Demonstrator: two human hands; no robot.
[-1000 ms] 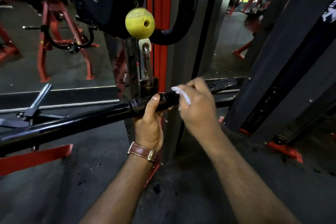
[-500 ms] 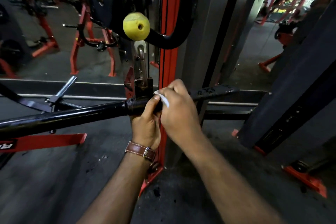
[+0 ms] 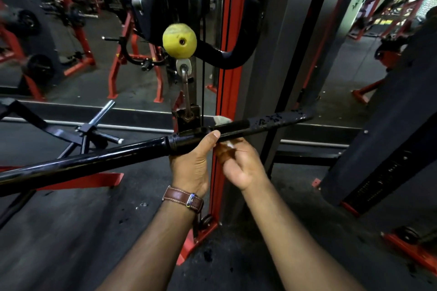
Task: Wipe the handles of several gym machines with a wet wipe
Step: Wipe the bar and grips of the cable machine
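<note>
Curling up around the black bar [image 3: 132, 156] from below, the left hand [image 3: 191, 163] grips it beside the centre swivel, thumb on top. Just right of it, the right hand [image 3: 241, 163] sits under the bar with fingers bent, pinching the wet wipe [image 3: 222, 120], whose white edge shows above and below the bar. The bar hangs from a cable clip under a yellow ball [image 3: 179, 41], so it could swing or twist if the left grip loosens, and the thin wipe may slip free.

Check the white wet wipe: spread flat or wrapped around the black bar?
Wrapped. The white wet wipe shows above the black bar and again below, by the right hand.
</note>
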